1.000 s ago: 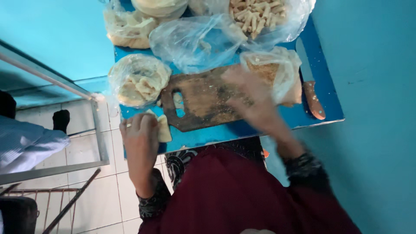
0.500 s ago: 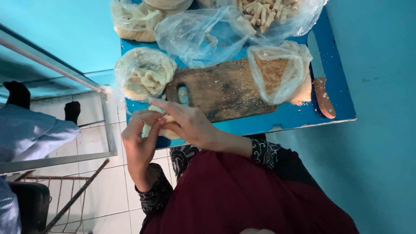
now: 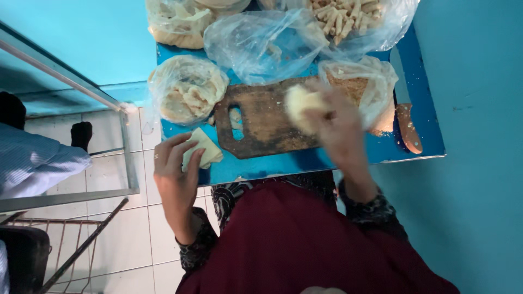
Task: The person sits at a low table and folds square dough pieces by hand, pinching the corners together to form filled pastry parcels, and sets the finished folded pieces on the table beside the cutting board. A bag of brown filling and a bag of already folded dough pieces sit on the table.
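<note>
A small blue table (image 3: 327, 162) fills the upper middle of the frame. On it lies a dark wooden cutting board (image 3: 267, 122) with a handle slot, at centre. Clear plastic bags sit around it: flat wrappers (image 3: 188, 90) at left, crumbs (image 3: 365, 84) at right, finger rolls (image 3: 348, 19) along the top. A knife (image 3: 406, 117) lies by the right edge.

The two hands, joined at the table's near edge half a second ago, are now apart. The right hand (image 3: 339, 126) has moved up over the wooden cutting board (image 3: 267, 121) with a pale lump (image 3: 301, 104) in its grip, while the left hand (image 3: 175, 173) now holds the folded wrapper (image 3: 202, 150) alone.
</note>
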